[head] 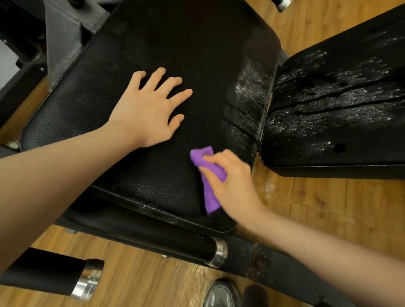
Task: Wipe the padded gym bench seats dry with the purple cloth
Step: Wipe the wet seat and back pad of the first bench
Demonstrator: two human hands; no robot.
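Observation:
A black padded seat point(182, 40) fills the middle of the view. Its right strip shines with water drops; the rest looks matte. My left hand point(149, 108) lies flat on the seat with fingers spread. My right hand point(231, 181) grips a crumpled purple cloth point(209, 178) and holds it against the seat near its front right corner. A second black pad point(348, 113) lies to the right, covered in droplets and wet streaks.
Grey metal frame point(60, 23) stands at the left. Black roller pads with chrome caps sit below the seat point(219, 252) and at lower left point(85, 280). A frame beam point(272, 266) runs lower right. Wooden floor lies underneath; a grey shoe point(221, 303) stands at the bottom.

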